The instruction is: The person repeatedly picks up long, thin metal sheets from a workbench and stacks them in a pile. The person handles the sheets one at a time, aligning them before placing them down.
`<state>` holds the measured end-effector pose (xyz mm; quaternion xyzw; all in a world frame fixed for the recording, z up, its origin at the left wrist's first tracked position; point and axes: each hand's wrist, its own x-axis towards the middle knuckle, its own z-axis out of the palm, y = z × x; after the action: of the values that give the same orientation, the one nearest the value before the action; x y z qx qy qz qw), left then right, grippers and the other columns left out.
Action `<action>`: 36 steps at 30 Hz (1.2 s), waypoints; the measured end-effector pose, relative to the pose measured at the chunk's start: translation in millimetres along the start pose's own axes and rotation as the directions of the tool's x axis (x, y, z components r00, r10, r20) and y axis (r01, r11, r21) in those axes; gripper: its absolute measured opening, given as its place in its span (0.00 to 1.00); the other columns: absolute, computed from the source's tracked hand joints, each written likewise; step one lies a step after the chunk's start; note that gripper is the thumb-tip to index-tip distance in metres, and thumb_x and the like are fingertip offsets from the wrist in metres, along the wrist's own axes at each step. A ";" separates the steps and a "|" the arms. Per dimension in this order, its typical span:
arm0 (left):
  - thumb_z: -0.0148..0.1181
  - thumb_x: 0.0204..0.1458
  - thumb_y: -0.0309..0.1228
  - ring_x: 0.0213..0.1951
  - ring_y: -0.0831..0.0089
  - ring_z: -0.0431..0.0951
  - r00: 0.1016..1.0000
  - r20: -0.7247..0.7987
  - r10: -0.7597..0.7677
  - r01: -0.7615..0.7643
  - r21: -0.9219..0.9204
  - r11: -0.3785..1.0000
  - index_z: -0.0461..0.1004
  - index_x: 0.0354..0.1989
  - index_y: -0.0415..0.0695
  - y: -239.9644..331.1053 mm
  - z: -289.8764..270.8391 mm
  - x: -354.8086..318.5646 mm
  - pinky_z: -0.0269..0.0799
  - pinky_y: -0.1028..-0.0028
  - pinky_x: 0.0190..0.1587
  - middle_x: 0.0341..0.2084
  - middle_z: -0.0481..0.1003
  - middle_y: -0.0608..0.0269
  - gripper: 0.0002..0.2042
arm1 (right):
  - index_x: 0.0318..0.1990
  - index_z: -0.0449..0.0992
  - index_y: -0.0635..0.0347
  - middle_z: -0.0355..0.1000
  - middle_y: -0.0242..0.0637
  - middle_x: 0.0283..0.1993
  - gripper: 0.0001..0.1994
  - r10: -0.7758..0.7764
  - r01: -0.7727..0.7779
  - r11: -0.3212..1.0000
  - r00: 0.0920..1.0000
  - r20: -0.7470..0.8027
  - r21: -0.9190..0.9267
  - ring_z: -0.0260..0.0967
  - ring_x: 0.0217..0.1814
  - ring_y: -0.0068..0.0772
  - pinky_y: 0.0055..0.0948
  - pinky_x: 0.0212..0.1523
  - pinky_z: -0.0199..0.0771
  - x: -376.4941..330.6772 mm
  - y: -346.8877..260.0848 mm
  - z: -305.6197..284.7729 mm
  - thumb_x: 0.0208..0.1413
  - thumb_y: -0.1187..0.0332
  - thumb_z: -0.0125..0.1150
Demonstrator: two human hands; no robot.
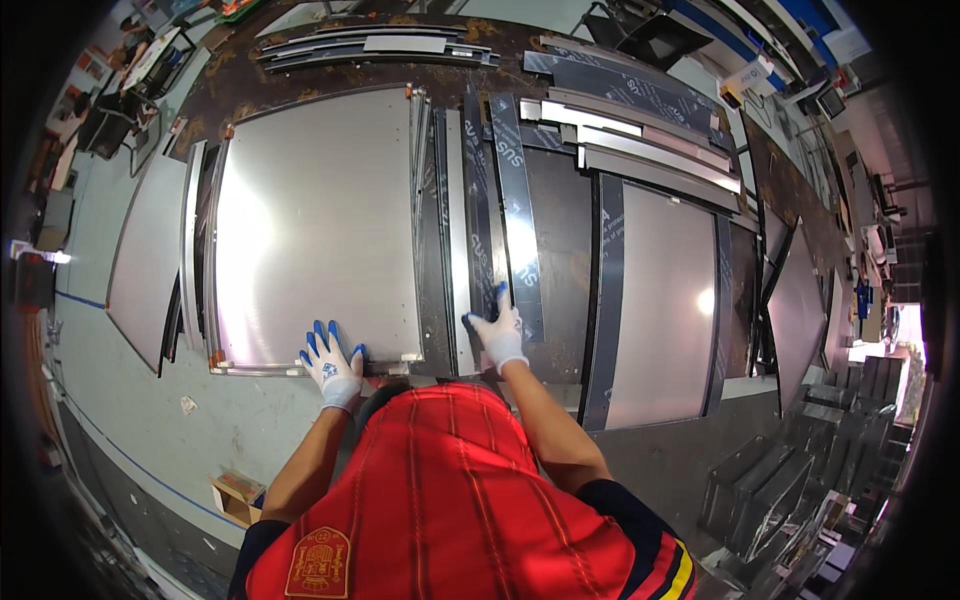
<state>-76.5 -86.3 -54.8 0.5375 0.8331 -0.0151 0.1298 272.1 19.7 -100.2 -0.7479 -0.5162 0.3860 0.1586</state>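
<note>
1. Lg. rect. silver-grey metal panel (320, 220): flat on dark, rust-stained worktop (228, 85), L of ctr.
2. L hand (335, 368), white glove w/ blue fingertips: fingers spread wide, tips over panel's near edge; no grip seen.
3. Long narrow silver metal strip (458, 220): R of panel, lengthwise.
4. R hand (500, 338), same glove type: thumb & fingers parted, over near part of strips; can't tell if gripping.
5. Long blue-grey film-covered strip (517, 230): by R fingertips.
6. Narrower grey metal panel (660, 310): far R.
</note>
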 end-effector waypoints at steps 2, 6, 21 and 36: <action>0.69 0.62 0.52 0.85 0.40 0.48 1.000 0.002 0.010 -0.010 -0.015 1.000 0.61 0.83 0.45 -1.9 1.1 1.6 0.35 0.33 0.83 0.85 0.51 0.42 0.44 | 0.78 0.64 0.69 0.75 0.57 0.69 0.49 -0.070 0.074 0.949 0.997 -0.025 0.306 0.75 0.69 0.49 0.43 0.70 0.74 13.8 5.3 -4.7 0.56 0.56 0.85; 0.69 0.62 0.51 0.85 0.39 0.47 0.999 -0.011 0.033 -0.034 -0.028 0.999 0.60 0.84 0.44 -4.6 1.0 1.2 0.35 0.32 0.83 0.84 0.52 0.41 0.45 | 0.63 0.75 0.73 0.78 0.56 0.63 0.40 -0.010 -0.122 0.854 0.968 0.252 0.506 0.80 0.63 0.44 0.39 0.66 0.79 32.2 10.0 -28.5 0.50 0.56 0.89; 0.64 0.64 0.58 0.85 0.40 0.48 1.000 0.027 -0.012 0.013 -0.019 1.000 0.56 0.87 0.50 3.6 -14.6 -0.7 0.35 0.34 0.84 0.87 0.48 0.46 0.46 | 0.65 0.77 0.68 0.84 0.34 0.54 0.24 -0.100 -0.078 0.822 0.955 0.278 0.564 0.81 0.50 0.24 0.27 0.51 0.81 24.1 -13.0 -47.8 0.66 0.68 0.75; 0.57 0.71 0.44 0.63 0.38 0.80 0.956 0.087 0.281 -0.136 -0.716 0.685 0.76 0.69 0.43 205.4 -24.5 48.3 0.76 0.49 0.66 0.60 0.82 0.38 0.24 | 0.65 0.78 0.68 0.81 0.35 0.58 0.17 -0.178 -0.056 0.697 0.952 0.248 0.715 0.74 0.61 0.29 0.31 0.68 0.72 -7.5 -25.7 -51.7 0.74 0.69 0.63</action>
<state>84.5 47.4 -18.9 0.5353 0.6924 0.2663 0.4039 292.4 32.1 -47.1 -0.5426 -0.3682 0.6584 0.3695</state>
